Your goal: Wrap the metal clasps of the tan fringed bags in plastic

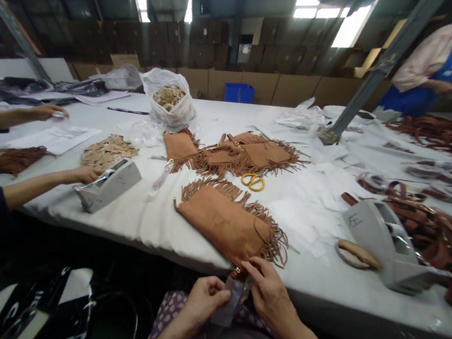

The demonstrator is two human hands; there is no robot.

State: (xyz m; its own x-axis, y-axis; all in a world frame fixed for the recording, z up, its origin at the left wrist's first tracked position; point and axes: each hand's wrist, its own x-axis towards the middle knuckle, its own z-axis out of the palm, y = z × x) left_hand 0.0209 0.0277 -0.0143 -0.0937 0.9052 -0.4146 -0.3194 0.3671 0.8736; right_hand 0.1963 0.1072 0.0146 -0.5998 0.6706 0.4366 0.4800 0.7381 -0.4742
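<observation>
A tan suede pouch with fringe (227, 222) lies at the near edge of the white table (131, 216), its lower corner hanging over the edge. My right hand (271, 292) pinches that corner, fingers closed. My left hand (204, 300) is closed on a small clear plastic piece (232, 299) held against the same corner. Both hands sit just below the table edge, above my lap.
Yellow scissors (253, 181) and several more fringed pouches (245, 155) lie mid-table. Grey tape dispensers stand at left (108, 185) and right (390, 242). Brown straps (449, 233) pile at right. Another person's arms (42, 181) reach in at left; a person in blue (431, 73) stands far right.
</observation>
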